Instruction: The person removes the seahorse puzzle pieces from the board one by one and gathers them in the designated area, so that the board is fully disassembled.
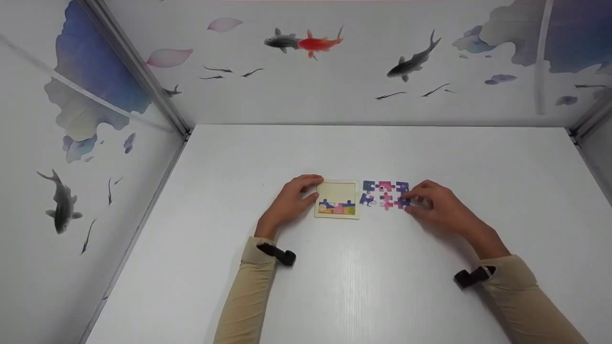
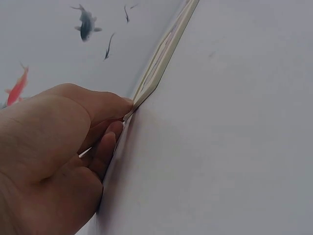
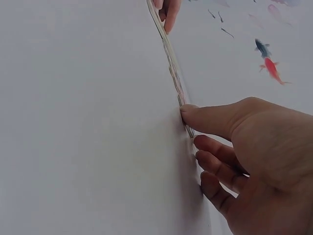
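A small square puzzle tray (image 1: 336,217) with a pale rim lies flat, a row of colourful jigsaw pieces (image 1: 339,209) filling its bottom part. My left hand (image 1: 292,198) holds the tray by its left side, thumb on the edge and forefinger at the upper corner. In the left wrist view the thumb tip meets the tray (image 2: 155,81) at its corner. Loose jigsaw pieces (image 1: 385,186) lie in two rows right of the tray. My right hand (image 1: 442,206) pinches the lower right purple jigsaw piece (image 1: 403,203), the thumb on its near edge in the right wrist view.
Everything sits on a white table (image 1: 315,286) bounded at the back by a white wall (image 1: 334,95) printed with fish and petals. A similar panel (image 1: 28,263) stands along the left side. Black wrist cameras (image 1: 473,277) are strapped over both beige sleeves (image 1: 248,291).
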Demonstrator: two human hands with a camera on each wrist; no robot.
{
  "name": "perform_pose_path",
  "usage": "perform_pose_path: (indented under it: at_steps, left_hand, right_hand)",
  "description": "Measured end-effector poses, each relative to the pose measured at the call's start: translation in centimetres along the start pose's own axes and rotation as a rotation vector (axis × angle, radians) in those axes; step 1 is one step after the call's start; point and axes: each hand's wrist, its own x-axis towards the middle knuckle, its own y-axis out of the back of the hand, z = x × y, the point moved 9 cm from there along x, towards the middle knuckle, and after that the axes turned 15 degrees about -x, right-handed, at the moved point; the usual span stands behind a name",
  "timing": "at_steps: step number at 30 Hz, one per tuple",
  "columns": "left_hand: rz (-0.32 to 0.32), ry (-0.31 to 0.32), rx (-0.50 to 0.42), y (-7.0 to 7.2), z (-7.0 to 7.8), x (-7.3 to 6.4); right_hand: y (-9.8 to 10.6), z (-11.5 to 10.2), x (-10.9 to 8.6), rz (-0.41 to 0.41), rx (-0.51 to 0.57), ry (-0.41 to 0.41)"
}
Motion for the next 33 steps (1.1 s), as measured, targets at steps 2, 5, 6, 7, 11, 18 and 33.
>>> perform_pose_path:
  at_steps: [2,5,6,7,11,18,33]
  left_hand:
    - [-0.002,-0.003,-0.003,0.0,0.0,0.0]
    - [-0.003,-0.01,-0.006,0.0,0.1,0.0]
    - [-0.005,-0.011,-0.006,0.0,0.1,0.0]
    - [-0.006,-0.01,-0.006,0.0,0.1,0.0]
    - [-0.01,-0.018,-0.006,0.0,0.2,0.0]
    - [-0.013,-0.031,0.006,0.0,0.2,0.3]
    - [-0.003,-0.028,0.001,0.0,-0.1,0.0]
  right_hand:
    - [0.1,-0.1,0.0,0.002,-0.001,0.001]
    - [0.1,-0.2,0.0,0.005,-0.001,0.005]
    - [0.1,-0.3,0.1,0.006,0.0,0.006]
    - [0.1,-0.3,0.1,0.008,0.0,0.005]
    - [0.1,-0.3,0.1,0.011,-0.002,0.006]
    - [0.3,-0.3,0.3,0.029,-0.017,0.009]
    - [-0.5,-2.8,1.5,0.01,0.006,0.018]
